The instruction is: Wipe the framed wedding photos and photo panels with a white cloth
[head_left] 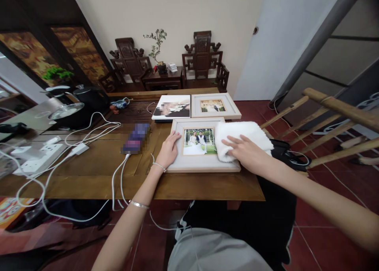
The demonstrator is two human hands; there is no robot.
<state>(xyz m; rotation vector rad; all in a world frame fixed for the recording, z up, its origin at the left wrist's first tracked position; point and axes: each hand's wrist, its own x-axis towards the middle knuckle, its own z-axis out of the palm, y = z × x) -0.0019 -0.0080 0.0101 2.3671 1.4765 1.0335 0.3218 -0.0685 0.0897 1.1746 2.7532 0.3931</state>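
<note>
A pale wooden photo frame (204, 163) with a wedding picture lies flat near the table's front edge. My left hand (168, 149) rests on its left side, fingers flat and spread, holding nothing. My right hand (246, 152) presses flat, fingers stretched out, on a white fluffy cloth (240, 134) that covers the frame's right part. Behind it lie a second framed photo (215, 106) and a frameless photo print (172, 106).
The wooden table (97, 164) also carries a phone (136, 138) on a charging cable, white power strips (38, 157) with tangled cords, a kettle and a teapot at the left. Bamboo chair rails (331, 117) stand at the right. Carved chairs and a bonsai stand by the far wall.
</note>
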